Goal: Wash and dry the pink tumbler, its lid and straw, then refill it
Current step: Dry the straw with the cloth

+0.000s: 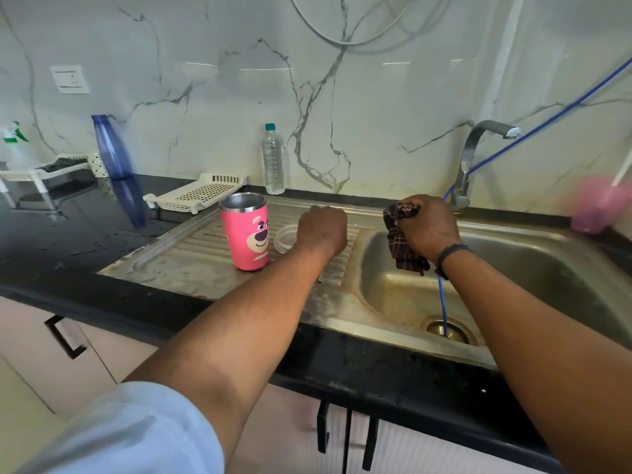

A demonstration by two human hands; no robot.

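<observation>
The pink tumbler (247, 231) stands open at 9 o'clock of the clear lid (284, 238), over which the left hand (321, 230) curls, grasp unconfirmed, while the right hand (429, 227) at 3 o'clock clenches the checked cloth (402, 239), indicating the drying step; next, wipe the lid.

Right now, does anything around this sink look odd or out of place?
Yes: a thin blue hose runs down into the steel sink's drain. Water droplets are scattered on the black countertop left of the drainboard.

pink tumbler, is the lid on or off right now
Off. The pink tumbler stands upright on the draining board with its steel rim open; the clear lid lies beside it.
</observation>
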